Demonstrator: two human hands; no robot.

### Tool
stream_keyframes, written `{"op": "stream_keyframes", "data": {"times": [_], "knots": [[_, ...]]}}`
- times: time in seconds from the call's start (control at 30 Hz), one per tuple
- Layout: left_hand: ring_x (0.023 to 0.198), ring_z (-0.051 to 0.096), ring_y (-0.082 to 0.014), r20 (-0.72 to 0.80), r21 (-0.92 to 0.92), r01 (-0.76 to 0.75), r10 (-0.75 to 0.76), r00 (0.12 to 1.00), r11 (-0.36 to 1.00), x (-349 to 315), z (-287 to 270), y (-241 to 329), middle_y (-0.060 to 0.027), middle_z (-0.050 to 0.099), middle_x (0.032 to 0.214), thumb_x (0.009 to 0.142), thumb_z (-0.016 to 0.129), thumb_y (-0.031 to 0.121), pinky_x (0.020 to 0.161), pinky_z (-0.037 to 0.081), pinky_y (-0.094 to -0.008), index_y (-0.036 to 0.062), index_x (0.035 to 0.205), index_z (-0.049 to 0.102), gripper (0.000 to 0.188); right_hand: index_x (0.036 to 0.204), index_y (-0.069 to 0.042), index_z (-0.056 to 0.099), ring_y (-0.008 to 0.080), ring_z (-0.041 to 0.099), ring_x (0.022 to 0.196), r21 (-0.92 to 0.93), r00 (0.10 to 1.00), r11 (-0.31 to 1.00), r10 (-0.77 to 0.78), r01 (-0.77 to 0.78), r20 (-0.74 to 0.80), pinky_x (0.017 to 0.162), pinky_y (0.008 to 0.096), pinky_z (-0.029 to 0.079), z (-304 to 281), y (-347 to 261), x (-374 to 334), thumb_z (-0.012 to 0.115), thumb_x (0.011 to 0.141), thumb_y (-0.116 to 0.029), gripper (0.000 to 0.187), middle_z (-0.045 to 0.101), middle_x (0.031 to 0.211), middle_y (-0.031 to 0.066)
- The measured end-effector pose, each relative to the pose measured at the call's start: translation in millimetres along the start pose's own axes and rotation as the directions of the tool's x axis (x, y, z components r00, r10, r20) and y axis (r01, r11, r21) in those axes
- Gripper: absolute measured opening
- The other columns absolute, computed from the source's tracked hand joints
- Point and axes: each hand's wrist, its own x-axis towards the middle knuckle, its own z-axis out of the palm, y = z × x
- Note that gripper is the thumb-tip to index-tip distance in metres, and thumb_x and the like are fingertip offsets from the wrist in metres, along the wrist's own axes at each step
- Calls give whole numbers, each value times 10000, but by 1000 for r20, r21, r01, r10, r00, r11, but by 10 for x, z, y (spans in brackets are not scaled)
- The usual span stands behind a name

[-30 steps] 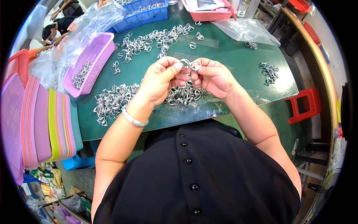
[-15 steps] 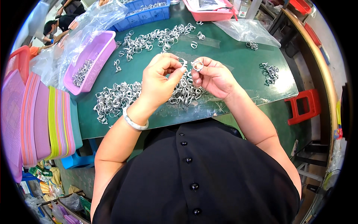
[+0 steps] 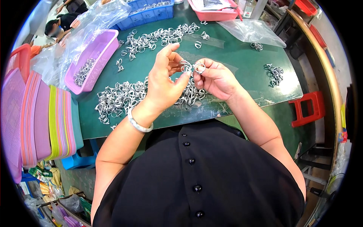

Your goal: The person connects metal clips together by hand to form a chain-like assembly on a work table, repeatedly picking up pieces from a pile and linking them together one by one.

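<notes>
Over the near edge of a green table, both my hands are raised close together. With its index finger lifted away, my left hand (image 3: pixel 163 82) holds a silver metal ring (image 3: pixel 184 65) between the thumb and the other fingers. My right hand (image 3: pixel 218 78) pinches a second ring-shaped metal piece (image 3: pixel 199 68) between thumb and forefinger. The two pieces are side by side, and I cannot tell whether they are linked. Below my hands lies a heap of loose metal rings (image 3: pixel 117 99), partly hidden by my left hand and wrist.
Another spread of rings (image 3: pixel 151 39) lies farther back, with small clusters (image 3: pixel 274 75) at the right. A purple basket (image 3: pixel 107 41) and a blue crate (image 3: pixel 145 19) hold rings. A pink tray (image 3: pixel 213 16), plastic bag (image 3: pixel 251 32), stacked baskets (image 3: pixel 41 121) and red stool (image 3: pixel 308 108) surround the table.
My left index finger has lifted and the hand has opened up around its ring, showing more of it. My right hand stays almost where it was, still pinching its piece.
</notes>
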Motion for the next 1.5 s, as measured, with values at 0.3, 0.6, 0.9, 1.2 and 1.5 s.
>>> {"op": "stream_keyframes", "data": {"times": [0.3, 0.6, 0.9, 1.2, 1.5], "knots": [[889, 529, -142, -2, -1, -28, 28, 1000, 1000, -31, -11, -80, -71, 469, 960, 722, 574, -83, 784, 455, -261, 24, 1226, 333, 568, 820, -68, 526, 117, 524, 602, -9, 1000, 1000, -11, 11, -10, 560, 242, 433, -15, 34, -11, 496, 846, -88, 45, 567, 708, 33], [798, 600, -187, 164, -669, 534, -597, 785, 518, 0, -74, -99, -72, 570, 835, 867, 500, 180, 720, 505, -264, -26, 971, 542, 234, 840, -60, 530, 107, 524, 614, -44, 998, 999, -31, 29, -54, 574, 230, 438, 3, 32, -43, 493, 847, -83, 44, 567, 718, 27], [563, 572, -113, 255, -611, 695, -736, 627, 380, -20, -55, -87, -39, 578, 679, 870, 478, 212, 507, 475, -198, 19, 869, 561, 211, 867, -62, 524, 101, 523, 633, -119, 999, 992, -50, 49, -2, 578, 220, 427, -25, 86, -48, 519, 837, -102, 50, 564, 736, 24], [394, 447, -88, 222, -599, 726, -801, 556, 338, -38, -17, -59, -19, 529, 573, 846, 497, 201, 357, 348, -177, 51, 754, 543, 181, 839, -71, 520, 84, 510, 608, -131, 999, 991, -27, 21, -43, 573, 211, 416, 25, 122, -41, 502, 843, -99, 33, 568, 719, 17], [371, 413, -82, 216, -576, 739, -807, 550, 350, -52, -3, -75, -11, 506, 558, 844, 503, 208, 340, 325, -172, 38, 792, 537, 181, 839, -67, 519, 87, 522, 590, -117, 998, 993, -8, 0, -64, 561, 207, 428, 41, 138, -41, 495, 846, -92, 36, 578, 714, 27]]}}
